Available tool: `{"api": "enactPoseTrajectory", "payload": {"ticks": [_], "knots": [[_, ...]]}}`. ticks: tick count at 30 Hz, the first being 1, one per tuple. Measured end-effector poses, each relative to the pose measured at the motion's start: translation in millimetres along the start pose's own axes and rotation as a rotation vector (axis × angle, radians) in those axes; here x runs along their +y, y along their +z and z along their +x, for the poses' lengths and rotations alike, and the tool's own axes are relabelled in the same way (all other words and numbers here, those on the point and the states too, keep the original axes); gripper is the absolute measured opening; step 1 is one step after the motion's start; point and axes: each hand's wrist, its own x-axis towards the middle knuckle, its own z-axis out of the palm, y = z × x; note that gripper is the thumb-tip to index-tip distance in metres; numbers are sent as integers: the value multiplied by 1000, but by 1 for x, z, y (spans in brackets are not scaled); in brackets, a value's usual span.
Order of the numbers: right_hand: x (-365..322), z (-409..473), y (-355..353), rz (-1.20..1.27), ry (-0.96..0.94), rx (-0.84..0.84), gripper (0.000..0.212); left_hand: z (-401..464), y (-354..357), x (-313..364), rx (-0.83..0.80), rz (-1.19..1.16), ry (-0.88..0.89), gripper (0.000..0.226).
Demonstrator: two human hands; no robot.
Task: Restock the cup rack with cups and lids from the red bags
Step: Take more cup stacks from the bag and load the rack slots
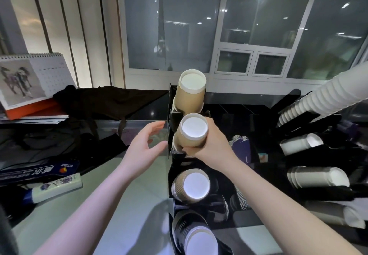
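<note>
A black cup rack (170,167) stands in the middle of the counter with cup stacks lying in its slots. My right hand (209,145) grips a tan paper cup stack (192,131) in the second slot from the top, fingers curled round its side. Another tan stack (191,93) sits in the top slot. Below are a grey ribbed stack (191,185) and a dark patterned stack (195,232). My left hand (145,145) hovers just left of the rack, fingers relaxed and holding nothing. No red bag is in view.
A second black rack on the right holds white cup stacks (310,103) and grey cup stacks (318,179). A desk calendar (33,77), dark cloth (103,101), a white tube (55,187) and a blue box (39,171) lie to the left. Windows stand behind.
</note>
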Motion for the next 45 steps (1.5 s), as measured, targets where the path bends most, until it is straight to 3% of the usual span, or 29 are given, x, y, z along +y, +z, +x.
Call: {"api": "enactPoseTrajectory", "payload": {"ticks": [3, 6, 11, 13, 16, 19, 23, 35, 45], "knots": [[-5, 0, -8, 63, -5, -85, 63, -1, -2, -1, -16, 0, 7, 46], [-12, -1, -10, 77, -75, -18, 43, -1, -1, -1, -24, -13, 13, 45], [-12, 8, -23, 133, -25, -117, 34, 1, 2, 6, 30, -47, 62, 42], [-13, 19, -34, 227, 2, 11, 27, 8, 0, 9, 65, -63, 64, 45], [-18, 43, -46, 159, 37, 233, 42, 28, -1, 19, 69, -81, 57, 55], [-27, 68, -42, -23, 73, 97, 67, 58, 2, 27, -27, -19, 24, 73], [-30, 89, -28, -103, 71, 5, 81, 84, 11, 28, -128, -21, -83, 95], [-14, 99, -31, -1, -32, 25, 83, 91, 20, 24, -57, 136, -47, 89], [-7, 100, -25, 30, -82, 63, 78, 94, 25, 30, 4, 135, -68, 82]]}}
